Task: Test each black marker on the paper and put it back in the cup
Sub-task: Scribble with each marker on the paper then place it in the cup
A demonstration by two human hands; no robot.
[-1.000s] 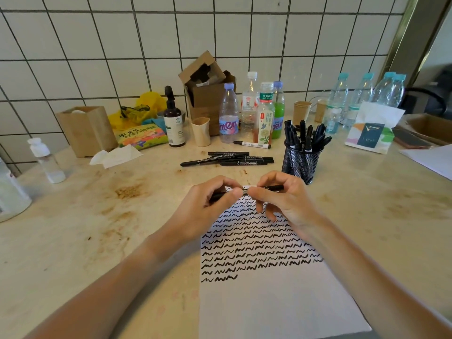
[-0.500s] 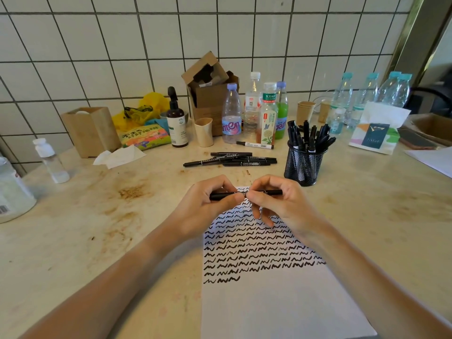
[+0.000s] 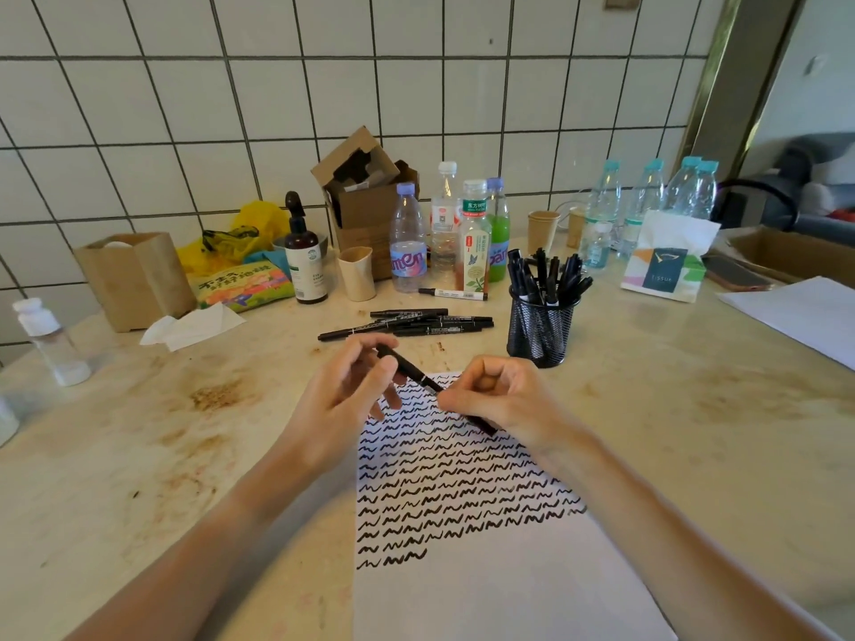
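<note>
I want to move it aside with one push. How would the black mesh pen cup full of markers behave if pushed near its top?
The black wire-mesh pen cup looks tall and narrow, so a high push may tip it. The black markers lean outward above its rim, probably making it top-heavy and likely to spill. Pushed low, it should probably slide on the smooth beige table.

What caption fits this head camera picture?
Two hands, left hand and right hand, hold a slim black marker over squiggle-covered white paper beside a black mesh cup.

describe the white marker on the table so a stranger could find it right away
Start at the row of drink bottles by the tiled wall. The white marker lies flat just in front of them. Its barrel is white, unlike the black markers nearer the paper.
</note>
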